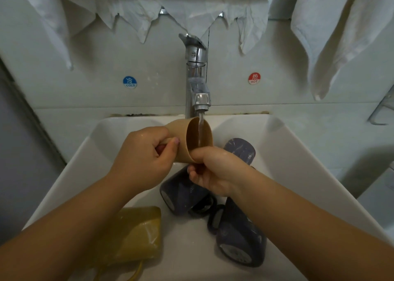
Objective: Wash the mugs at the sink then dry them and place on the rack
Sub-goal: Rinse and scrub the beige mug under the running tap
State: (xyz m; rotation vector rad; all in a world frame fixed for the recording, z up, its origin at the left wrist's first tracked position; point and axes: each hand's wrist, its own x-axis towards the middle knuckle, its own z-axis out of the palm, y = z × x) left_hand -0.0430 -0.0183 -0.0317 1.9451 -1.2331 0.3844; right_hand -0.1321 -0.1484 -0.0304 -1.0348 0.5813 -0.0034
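Washing is only getting going: left hand (142, 155) grips the tan mug (191, 140) by its handle under the running tap (197, 84), right hand (211, 172) grasping its rim, while three dark mugs (183, 191) lie unwashed in the sink (298, 163), drying and racking all ahead

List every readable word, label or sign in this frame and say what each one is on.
"冷 COLD": blue round sticker on the wall, to the left of the tap.
"热 HOT": red round sticker on the wall, to the right of the tap.
Small mark on the tap's upper body: too small to read.
Bases of the dark mugs: nothing legible.
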